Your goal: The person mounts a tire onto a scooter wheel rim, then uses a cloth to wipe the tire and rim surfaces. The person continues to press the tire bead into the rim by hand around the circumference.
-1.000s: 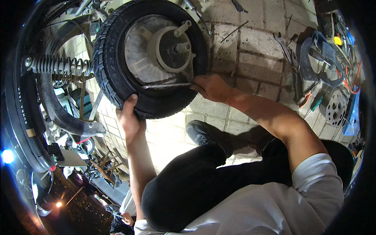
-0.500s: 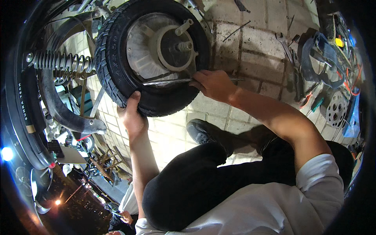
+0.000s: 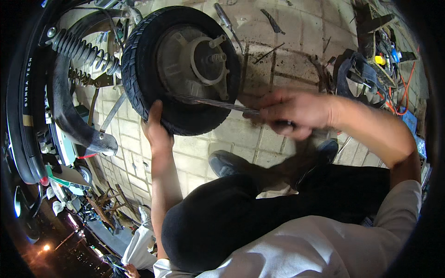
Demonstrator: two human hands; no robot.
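Observation:
A black tyre (image 3: 139, 69) stands around a pale metal hub (image 3: 181, 69) with a protruding threaded axle. My left hand (image 3: 158, 127) grips the tyre's lower left edge, thumb on the sidewall. My right hand (image 3: 289, 113), blurred by motion, is closed on a long metal bar (image 3: 204, 101) at the right of the wheel; the bar's far tip lies at the inner edge of the tyre, by the hub.
A scooter frame with a coil shock (image 3: 83, 51) fills the left. A screwdriver-like tool (image 3: 224, 16) lies beyond the wheel. Tools, cables and plastic parts (image 3: 352, 78) lie at the right. Another person's pale clothing (image 3: 136, 245) shows at the lower left.
My right hand has moved right and slightly down along the bar, away from the wheel. My left hand and the tyre have shifted slightly; my view has turned a little.

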